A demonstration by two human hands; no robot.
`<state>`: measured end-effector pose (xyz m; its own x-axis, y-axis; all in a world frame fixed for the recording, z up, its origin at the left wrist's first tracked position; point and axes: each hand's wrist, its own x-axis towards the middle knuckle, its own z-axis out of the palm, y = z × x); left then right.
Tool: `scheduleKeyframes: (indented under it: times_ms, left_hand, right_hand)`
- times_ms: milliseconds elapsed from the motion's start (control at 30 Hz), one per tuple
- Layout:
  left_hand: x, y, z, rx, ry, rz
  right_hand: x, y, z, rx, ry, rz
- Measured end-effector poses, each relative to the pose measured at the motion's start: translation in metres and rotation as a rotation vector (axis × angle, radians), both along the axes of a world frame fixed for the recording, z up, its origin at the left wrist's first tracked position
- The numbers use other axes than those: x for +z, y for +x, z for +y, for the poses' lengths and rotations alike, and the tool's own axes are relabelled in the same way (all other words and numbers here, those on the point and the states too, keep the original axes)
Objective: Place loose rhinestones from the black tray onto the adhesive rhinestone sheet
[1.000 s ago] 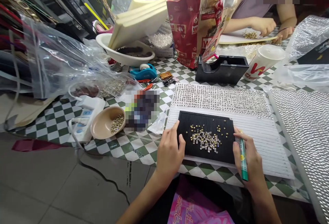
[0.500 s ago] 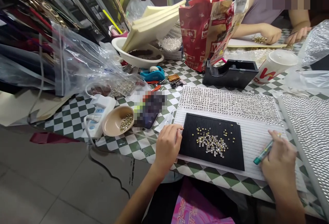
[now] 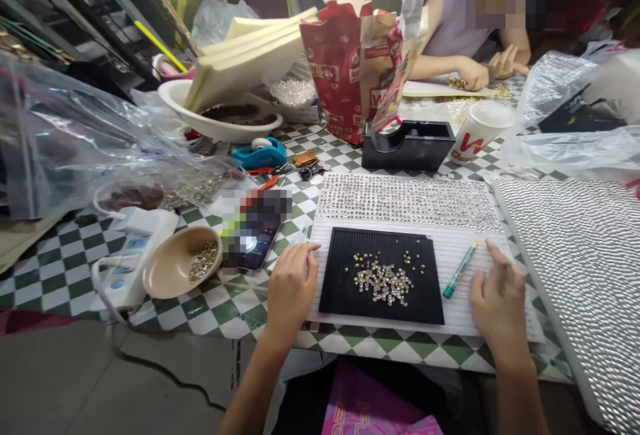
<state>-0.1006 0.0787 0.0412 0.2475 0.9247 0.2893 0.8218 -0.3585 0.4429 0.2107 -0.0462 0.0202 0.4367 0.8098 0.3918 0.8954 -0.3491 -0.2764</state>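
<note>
A black ridged tray [image 3: 345, 288] lies on a white grooved board [image 3: 480, 255], with several small rhinestones [image 3: 383, 280] heaped in its middle. My left hand [image 3: 290, 286] rests with curled fingers at the tray's left edge, on the board's corner. A green pen [image 3: 460, 270] lies loose on the board just right of the tray. My right hand [image 3: 497, 302] is flat on the board beside the pen, fingers spread, holding nothing. The board's far part is filled with rows of set stones [image 3: 405, 198].
A tan bowl [image 3: 170, 275] with stones, a phone [image 3: 253, 242] and a power strip [image 3: 127, 258] lie left. Behind stand a black tape dispenser [image 3: 407, 145], a red paper bag [image 3: 350, 68], a white cup [image 3: 477, 132] and a white basin [image 3: 220, 122]. Another person [image 3: 470, 55] works opposite. A silver sheet [image 3: 580, 255] lies right.
My right hand has let go of the green pen, which now lies on the board, and the hand has flattened beside it. The left hand stays at the tray's left edge.
</note>
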Motion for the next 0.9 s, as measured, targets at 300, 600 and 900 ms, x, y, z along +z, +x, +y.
scheduleKeyframes:
  times_ms: [300,600,900]
  left_hand:
    - [-0.002,0.002,0.017,-0.029,0.021,0.012]
    - [-0.008,0.0,0.026,-0.028,0.006,-0.052]
    - [-0.01,-0.001,0.028,-0.044,0.027,-0.069]
  right_hand:
    - [0.026,0.007,-0.011,-0.009,0.03,0.074]
    - [0.087,0.191,0.008,-0.121,-0.09,-0.474]
    - [0.096,0.278,0.116,-0.103,-0.404,-0.316]
